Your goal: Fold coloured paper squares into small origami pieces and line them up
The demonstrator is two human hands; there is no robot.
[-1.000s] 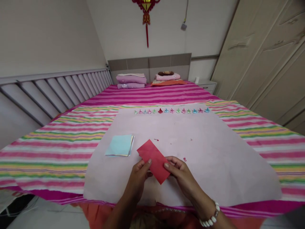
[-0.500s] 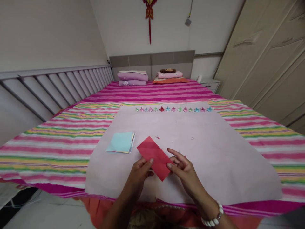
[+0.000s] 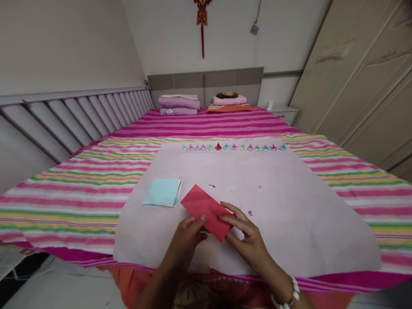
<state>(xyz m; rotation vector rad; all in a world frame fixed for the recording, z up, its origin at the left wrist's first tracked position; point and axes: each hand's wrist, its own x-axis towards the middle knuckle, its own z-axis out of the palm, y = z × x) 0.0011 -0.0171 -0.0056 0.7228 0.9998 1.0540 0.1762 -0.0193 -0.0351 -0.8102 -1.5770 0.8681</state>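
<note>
A red sheet of paper (image 3: 206,208), a folded-looking rectangle, is held tilted above a white sheet (image 3: 289,223). My left hand (image 3: 189,234) pinches its lower left edge, thumb on top and fingers beneath. At the right end, my right hand (image 3: 244,231) grips the paper with fingers over its face and the thumb at the lower edge. To the left lies a stack of coloured square papers (image 3: 162,192), light blue on top. Behind the red paper is a small red-tipped pin-like item (image 3: 211,186); a tiny red piece (image 3: 250,213) lies right of my right hand.
Several small folded paper figures (image 3: 218,146) stand in a row along the white sheet's far edge. The sheet lies on a striped bedspread (image 3: 80,206). Folded bedding (image 3: 179,104) sits by the headboard, and a railing (image 3: 86,107) runs along the left.
The red paper has shifted slightly left and turned a little. My right hand's fingers have moved onto its face, with the thumb now lower. The tiny red piece shows more fully.
</note>
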